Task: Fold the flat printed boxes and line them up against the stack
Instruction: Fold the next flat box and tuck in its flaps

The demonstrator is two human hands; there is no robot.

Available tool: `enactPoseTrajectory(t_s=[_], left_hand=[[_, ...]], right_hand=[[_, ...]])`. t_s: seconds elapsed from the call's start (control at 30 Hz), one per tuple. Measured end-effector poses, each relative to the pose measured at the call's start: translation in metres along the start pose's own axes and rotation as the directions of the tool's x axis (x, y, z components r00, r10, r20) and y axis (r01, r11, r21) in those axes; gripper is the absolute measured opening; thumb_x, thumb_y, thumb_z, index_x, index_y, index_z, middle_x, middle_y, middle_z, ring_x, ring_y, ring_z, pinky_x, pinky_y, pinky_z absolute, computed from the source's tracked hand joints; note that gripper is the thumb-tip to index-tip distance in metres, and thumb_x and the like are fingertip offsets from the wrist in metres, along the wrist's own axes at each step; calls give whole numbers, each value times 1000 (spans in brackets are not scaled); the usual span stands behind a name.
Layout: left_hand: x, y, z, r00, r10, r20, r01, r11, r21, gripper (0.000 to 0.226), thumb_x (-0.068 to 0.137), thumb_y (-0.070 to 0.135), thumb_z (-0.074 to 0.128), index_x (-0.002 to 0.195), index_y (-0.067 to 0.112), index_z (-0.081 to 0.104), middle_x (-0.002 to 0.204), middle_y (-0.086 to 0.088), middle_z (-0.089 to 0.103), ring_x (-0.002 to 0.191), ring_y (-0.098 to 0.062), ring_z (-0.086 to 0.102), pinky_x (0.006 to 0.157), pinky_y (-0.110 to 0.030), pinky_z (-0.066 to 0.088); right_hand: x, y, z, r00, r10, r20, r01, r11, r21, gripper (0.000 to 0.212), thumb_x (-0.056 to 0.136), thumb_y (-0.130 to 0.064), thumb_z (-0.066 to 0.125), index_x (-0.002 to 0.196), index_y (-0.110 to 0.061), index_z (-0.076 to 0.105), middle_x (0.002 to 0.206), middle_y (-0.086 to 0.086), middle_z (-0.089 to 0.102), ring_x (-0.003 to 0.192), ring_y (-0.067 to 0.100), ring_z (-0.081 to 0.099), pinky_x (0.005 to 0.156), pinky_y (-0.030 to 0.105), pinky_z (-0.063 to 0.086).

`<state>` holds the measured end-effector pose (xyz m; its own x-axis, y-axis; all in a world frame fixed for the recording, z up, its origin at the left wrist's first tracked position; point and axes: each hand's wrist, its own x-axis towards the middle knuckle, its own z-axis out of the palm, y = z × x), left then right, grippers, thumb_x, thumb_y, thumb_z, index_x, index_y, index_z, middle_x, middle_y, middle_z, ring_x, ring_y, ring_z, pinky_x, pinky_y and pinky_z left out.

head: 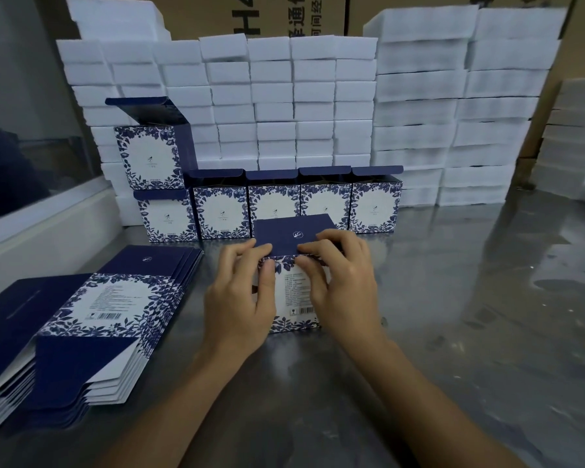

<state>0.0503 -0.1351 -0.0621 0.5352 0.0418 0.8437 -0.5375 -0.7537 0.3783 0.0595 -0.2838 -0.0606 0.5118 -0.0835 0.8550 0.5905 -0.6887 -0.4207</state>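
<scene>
Navy-lidded printed box (294, 292) upright on steel table (453, 298), just before row of folded boxes (298, 207) lined against white foam stack (284, 96). Left hand (240, 298) and right hand (341, 285) both grasping it, palms against its sides, fingers curled over lid, thumbs on front face. Flat box pile (81, 319) at left.

Your left hand (240, 298) and right hand (341, 285) grip a blue-and-white printed box (296, 292) standing on the shiny tabletop (470, 332), your fingers (313, 246) pressing on its navy top flap. Just left lies a pile of flat boxes (81, 325). Behind, five folded boxes (325, 206) with flaps up line the white foam stack (284, 103); a sixth box (149, 157) sits on the leftmost one.
</scene>
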Motion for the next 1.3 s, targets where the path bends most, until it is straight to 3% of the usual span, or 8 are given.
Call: enactPoseTrajectory(t_s=[0.3,0.63,0.73,0.87,0.97,1.07,1.17,1.3], left_hand=[[1,-4,-1,1000,-5,-11,4,999,-33,38,95,34,46,115,8,66,115,-5,58,109,-17,60,76,-23,47],[-2,-7,1,1000,-20,18,22,996,-88,38,93,34,50,119,10,63,119,0,55,110,-14,58,83,-13,44],[-3,-15,0,999,-43,17,45,989,-143,40,89,39,55,123,18,58,118,11,50,103,-16,61,79,-35,56],[-7,-29,3,976,-197,98,215,947,-238,59,86,46,60,139,41,34,134,6,54,113,-17,61,86,-45,57],[-10,-39,7,947,-292,134,320,895,-310,59,90,48,56,141,40,27,145,2,45,131,-14,49,103,-45,49],[-9,-43,8,935,-313,166,344,914,-215,67,88,73,36,143,36,33,144,13,43,127,5,39,101,-17,38],[-7,-39,8,922,-333,200,380,878,-290,80,83,81,27,141,30,46,141,14,45,120,24,34,93,4,24],[-7,-42,9,877,-404,259,478,785,-395,48,80,81,35,103,45,56,107,14,62,100,4,57,88,-13,43]], right_hand=[[-1,2,-5,977,210,43,-215,957,196,22,94,-24,69,111,-11,64,119,3,58,110,10,55,92,18,45],[3,16,-6,946,323,28,-312,887,341,9,101,-27,56,93,-26,60,95,-8,64,89,4,61,73,22,49],[5,23,-8,868,483,118,-464,702,541,18,106,-19,45,110,-32,57,104,-3,70,79,5,67,67,26,55],[0,32,-7,766,534,357,-640,583,501,55,92,-33,67,141,-36,40,131,-3,56,93,18,70,75,45,61],[-6,33,-3,670,519,531,-742,448,498,92,67,-58,75,147,-42,33,130,-7,58,67,12,69,56,30,55],[-10,33,0,728,504,465,-682,601,417,57,67,-57,77,117,-40,56,113,-10,64,84,2,69,61,20,54],[-9,31,2,785,491,378,-617,677,402,17,92,-38,67,94,-21,62,87,-9,66,63,2,61,58,21,50],[-10,31,2,798,472,375,-598,691,406,26,104,-21,51,83,-11,62,69,-2,63,56,7,54,56,27,46]])
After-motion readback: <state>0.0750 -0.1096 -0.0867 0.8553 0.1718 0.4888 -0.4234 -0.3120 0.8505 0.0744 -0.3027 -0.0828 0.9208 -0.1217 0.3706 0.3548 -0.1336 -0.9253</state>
